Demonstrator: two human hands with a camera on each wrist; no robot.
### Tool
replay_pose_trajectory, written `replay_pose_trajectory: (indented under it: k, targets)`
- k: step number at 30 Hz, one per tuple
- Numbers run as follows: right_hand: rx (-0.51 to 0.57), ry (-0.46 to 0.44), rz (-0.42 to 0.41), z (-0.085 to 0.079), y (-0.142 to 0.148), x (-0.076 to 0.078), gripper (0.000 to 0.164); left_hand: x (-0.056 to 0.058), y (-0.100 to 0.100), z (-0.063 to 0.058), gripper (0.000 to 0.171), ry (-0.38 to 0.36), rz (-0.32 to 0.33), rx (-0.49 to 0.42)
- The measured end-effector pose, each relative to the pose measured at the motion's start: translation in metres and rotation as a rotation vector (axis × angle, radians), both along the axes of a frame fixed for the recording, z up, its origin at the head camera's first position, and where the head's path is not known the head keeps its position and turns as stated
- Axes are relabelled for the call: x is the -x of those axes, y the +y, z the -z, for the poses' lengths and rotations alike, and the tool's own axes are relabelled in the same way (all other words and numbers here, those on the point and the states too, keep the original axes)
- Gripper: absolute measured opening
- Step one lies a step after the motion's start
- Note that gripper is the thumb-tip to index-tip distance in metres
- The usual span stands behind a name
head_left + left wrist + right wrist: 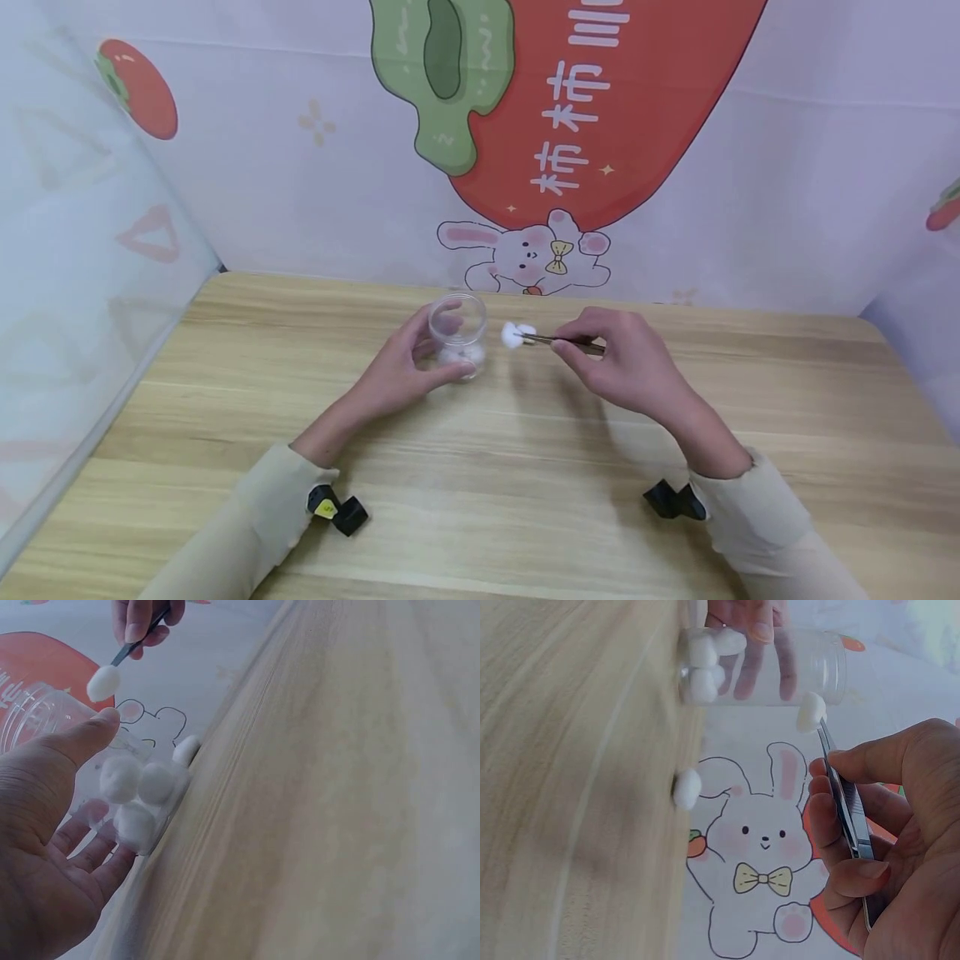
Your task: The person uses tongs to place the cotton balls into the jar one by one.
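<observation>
My left hand grips a clear plastic jar that stands upright on the table, its mouth uncovered. Several white cotton balls lie in the bottom of the jar. Metal tweezers are pinched in my right hand, to the right of the jar. Their tips hold one cotton ball, raised above the table near the height of the jar's rim. Another cotton ball rests on the table beside the jar, partly behind the held one in the head view.
The wooden table ends at a hanging cloth printed with a rabbit and a big red fruit, close behind the jar. A side cloth borders the left edge. Black wrist devices sit at both cuffs.
</observation>
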State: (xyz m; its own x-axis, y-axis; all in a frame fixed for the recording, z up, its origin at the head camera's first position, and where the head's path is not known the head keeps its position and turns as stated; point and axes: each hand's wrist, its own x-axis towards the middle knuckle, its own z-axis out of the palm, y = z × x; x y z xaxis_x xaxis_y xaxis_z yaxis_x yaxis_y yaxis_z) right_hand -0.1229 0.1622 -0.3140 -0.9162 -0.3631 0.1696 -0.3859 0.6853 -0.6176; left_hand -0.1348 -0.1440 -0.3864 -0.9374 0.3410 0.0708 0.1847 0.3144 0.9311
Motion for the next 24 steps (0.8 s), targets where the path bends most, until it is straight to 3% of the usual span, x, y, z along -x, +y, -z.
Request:
replay_pose_trajectory:
  k: [24]
  targets:
    - [0.083,0.070,-0.015,-0.024,-0.021,0.004,0.013,0.001,0.002,-0.002,0.082,0.010,0.003,-0.020]
